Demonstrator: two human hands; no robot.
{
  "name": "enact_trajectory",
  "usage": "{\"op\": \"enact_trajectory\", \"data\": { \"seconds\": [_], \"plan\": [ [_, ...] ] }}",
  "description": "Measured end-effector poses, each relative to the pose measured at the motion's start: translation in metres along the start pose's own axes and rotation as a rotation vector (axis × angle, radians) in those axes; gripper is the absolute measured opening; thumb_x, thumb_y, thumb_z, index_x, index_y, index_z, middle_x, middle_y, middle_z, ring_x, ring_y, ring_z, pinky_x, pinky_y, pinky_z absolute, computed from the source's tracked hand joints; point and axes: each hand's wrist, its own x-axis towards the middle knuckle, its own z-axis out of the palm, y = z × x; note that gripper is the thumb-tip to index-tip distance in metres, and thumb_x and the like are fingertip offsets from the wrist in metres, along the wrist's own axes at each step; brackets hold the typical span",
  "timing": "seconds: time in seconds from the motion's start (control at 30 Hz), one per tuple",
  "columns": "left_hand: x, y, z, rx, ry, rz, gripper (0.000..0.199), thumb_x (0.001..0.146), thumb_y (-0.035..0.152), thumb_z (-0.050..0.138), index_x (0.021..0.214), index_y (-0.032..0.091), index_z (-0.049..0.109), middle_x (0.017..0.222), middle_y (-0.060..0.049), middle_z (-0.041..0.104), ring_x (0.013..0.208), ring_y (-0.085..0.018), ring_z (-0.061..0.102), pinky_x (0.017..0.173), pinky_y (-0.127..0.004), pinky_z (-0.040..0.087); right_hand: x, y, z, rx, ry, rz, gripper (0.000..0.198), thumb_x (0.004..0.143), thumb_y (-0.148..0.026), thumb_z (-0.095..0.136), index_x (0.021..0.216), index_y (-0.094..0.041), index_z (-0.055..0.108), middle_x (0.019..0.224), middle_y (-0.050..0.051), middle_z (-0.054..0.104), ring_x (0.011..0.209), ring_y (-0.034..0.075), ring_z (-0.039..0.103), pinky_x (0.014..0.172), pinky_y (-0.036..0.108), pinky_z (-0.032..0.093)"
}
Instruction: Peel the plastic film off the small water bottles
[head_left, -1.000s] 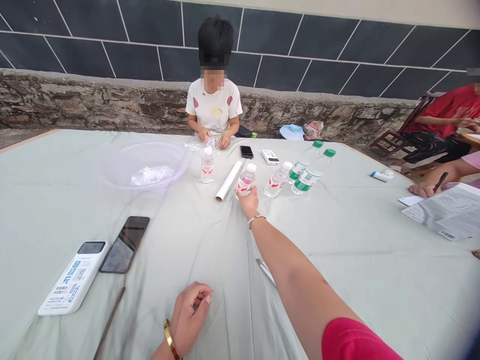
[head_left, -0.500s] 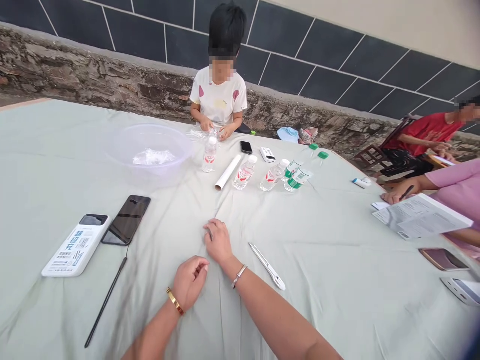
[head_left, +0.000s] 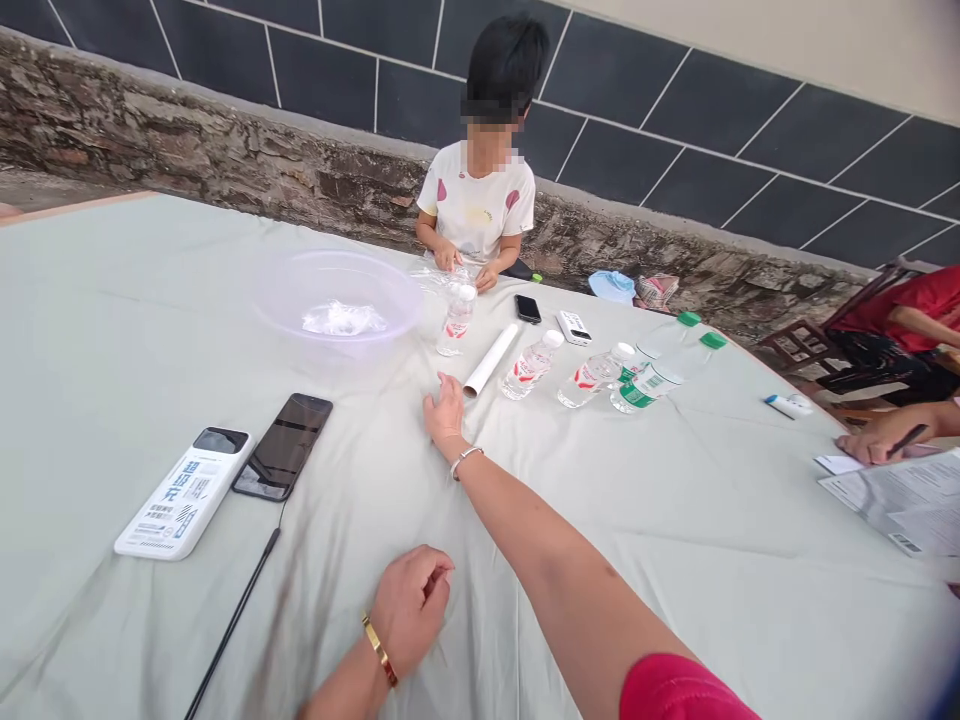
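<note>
Water bottle (head_left: 455, 325), white cap & red-marked label, stands upright on the tbl cloth (head_left: 675, 600), across fr. you, just R of the pale lilac basin (head_left: 409, 300) w/ crumpled clear plastic (head_left: 345, 318) in it. Your R hand (head_left: 446, 410) reaches out just short of that bottle, fingers apart & slightly bent, released, grasping nothing; near end of the white roll (head_left: 491, 360) is right beside it, can't tell if touching. Your L hand (head_left: 412, 610) lies closer to you, fingers loosely curled; can't tell if anything's inside.

Cloth is pale gray-green, w/ long creases & soft folds; streaky shadows near L. On its L side: white device (head_left: 184, 495) next to a dark phone (head_left: 283, 447). To the R: two more white-capped btls (head_left: 531, 368), then green-capped btls (head_left: 649, 385).

Behind, dark tiled wall (head_left: 622, 70) w/ pale joints sits over a rough stone base (head_left: 225, 150). Person (head_left: 476, 215) in white tee is opposite you, hands at clear film (head_left: 427, 275). Far R, another person's hand (head_left: 870, 445) holds a pen (head_left: 907, 440) by papers (head_left: 900, 500).
</note>
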Motion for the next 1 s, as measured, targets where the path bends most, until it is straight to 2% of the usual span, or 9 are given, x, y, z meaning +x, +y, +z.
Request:
{"op": "enact_trajectory", "data": {
  "seconds": [0.1,0.2,0.37,0.5,0.67,0.77,0.83,0.9,1.0],
  "plan": [
    [0.001,0.001,0.004,0.025,-0.026,-0.013,0.018,0.079,0.017,0.041,0.075,0.022,0.058,0.066,-0.002,0.057,0.057,-0.014,0.048,0.055,-0.027,0.036,0.061,-0.007,0.020,0.064,0.182,0.277,0.067,0.082,-0.025,0.055,0.137,-0.002,0.025,0.141,0.023,0.029,0.131,0.026,0.029,0.107,0.035,0.026],
    [0.002,0.000,0.008,0.041,-0.014,-0.033,0.016,0.076,0.016,0.044,0.072,0.023,0.057,0.062,-0.001,0.054,0.054,-0.014,0.046,0.052,-0.028,0.033,0.108,-0.007,0.028,0.080,0.222,0.357,0.080,0.084,-0.037,0.052,0.139,0.003,0.010,0.142,0.027,0.021,0.134,0.027,0.024,0.106,0.036,0.023],
    [0.005,0.001,0.010,0.031,-0.030,-0.024,0.015,0.074,0.015,0.046,0.072,0.023,0.058,0.062,-0.002,0.055,0.054,-0.014,0.047,0.051,-0.028,0.034,0.128,-0.003,0.021,0.113,0.154,0.387,0.066,0.083,-0.037,0.052,0.134,-0.005,0.024,0.128,0.019,0.047,0.112,0.021,0.047,0.097,0.036,0.034],
    [0.007,0.003,0.001,-0.052,0.108,-0.042,0.017,0.080,0.019,0.043,0.075,0.022,0.059,0.066,-0.002,0.057,0.056,-0.014,0.050,0.054,-0.027,0.038,0.069,-0.008,0.002,0.142,0.111,0.323,0.057,0.076,-0.034,0.060,0.121,-0.007,0.039,0.116,0.014,0.057,0.102,0.019,0.054,0.093,0.033,0.038],
    [0.014,-0.008,-0.021,-0.167,0.449,-0.068,0.015,0.081,0.031,0.050,0.078,0.022,0.062,0.072,-0.003,0.060,0.063,-0.015,0.055,0.061,-0.027,0.044,-0.064,-0.011,-0.039,0.262,-0.043,0.196,0.045,0.066,-0.030,0.068,0.105,-0.016,0.051,0.098,0.007,0.067,0.089,0.019,0.061,0.082,0.032,0.047],
    [0.015,-0.012,-0.030,-0.304,0.545,-0.105,0.023,0.078,0.041,0.057,0.086,0.021,0.065,0.087,-0.006,0.064,0.077,-0.018,0.060,0.066,-0.029,0.048,-0.138,-0.010,-0.076,0.589,-0.266,0.119,0.048,0.066,-0.032,0.065,0.110,-0.019,0.051,0.107,0.009,0.065,0.096,0.022,0.061,0.085,0.034,0.047],
    [0.011,-0.007,-0.029,-0.456,0.459,-0.131,0.034,0.075,0.049,0.060,0.090,0.019,0.065,0.091,-0.007,0.065,0.079,-0.019,0.061,0.070,-0.030,0.049,-0.178,-0.011,-0.100,0.835,-0.432,0.189,0.044,0.074,-0.038,0.058,0.114,-0.020,0.052,0.106,0.009,0.066,0.097,0.023,0.062,0.083,0.036,0.049],
    [0.002,0.004,-0.021,-0.655,0.230,-0.177,0.043,0.074,0.058,0.057,0.086,0.018,0.065,0.074,-0.004,0.063,0.066,-0.017,0.059,0.063,-0.029,0.048,-0.210,-0.013,-0.118,1.020,-0.604,0.343,0.041,0.083,-0.047,0.042,0.110,-0.019,0.056,0.094,0.010,0.068,0.089,0.023,0.064,0.078,0.037,0.049],
    [-0.018,0.022,0.001,-0.942,-0.128,-0.322,0.052,0.074,0.068,0.051,0.076,0.017,0.060,0.044,0.005,0.043,0.040,-0.011,0.043,0.043,-0.024,0.038,-0.242,-0.014,-0.132,1.147,-0.763,0.547,0.061,0.085,-0.062,0.019,0.093,-0.018,0.061,0.077,0.009,0.066,0.070,0.021,0.063,0.071,0.035,0.049]
  ]
}}
